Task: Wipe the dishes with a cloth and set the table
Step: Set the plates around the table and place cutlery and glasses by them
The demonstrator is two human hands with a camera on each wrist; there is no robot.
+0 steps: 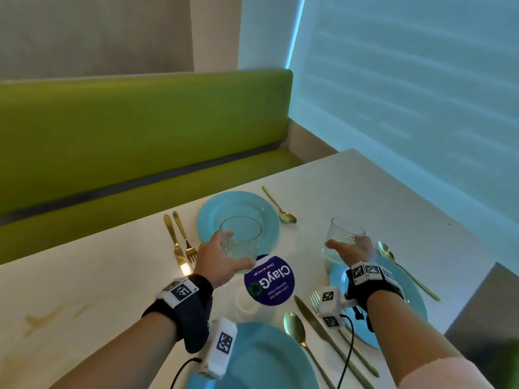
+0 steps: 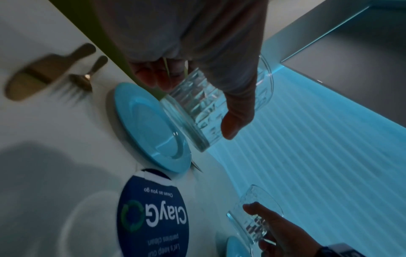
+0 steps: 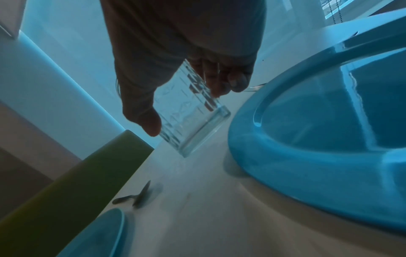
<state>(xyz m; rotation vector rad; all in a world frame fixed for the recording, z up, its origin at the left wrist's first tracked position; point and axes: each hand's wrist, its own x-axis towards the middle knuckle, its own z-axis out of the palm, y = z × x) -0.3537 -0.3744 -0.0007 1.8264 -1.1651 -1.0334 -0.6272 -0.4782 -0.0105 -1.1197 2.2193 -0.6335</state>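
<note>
My left hand (image 1: 231, 254) grips a clear patterned glass (image 1: 241, 237) by its lower body and holds it tilted above the far blue plate (image 1: 222, 206). In the left wrist view the thumb and fingers of that hand (image 2: 193, 102) wrap the glass (image 2: 191, 123). My right hand (image 1: 348, 247) grips a second clear glass (image 1: 345, 233) just off the table, beyond the right blue plate (image 1: 410, 287). The right wrist view shows this hand (image 3: 191, 104) around the glass (image 3: 193, 128), beside the plate's rim (image 3: 252, 149). No cloth is in view.
A third blue plate (image 1: 266, 360) lies nearest me. Gold cutlery flanks each plate: a knife and fork (image 1: 181, 242), a spoon (image 1: 280, 210), another spoon (image 1: 404, 272), and a spoon, knife and fork (image 1: 314, 327). A round purple sticker (image 1: 269, 282) marks the white table's middle (image 1: 98, 276). A green bench (image 1: 140, 136) runs behind it.
</note>
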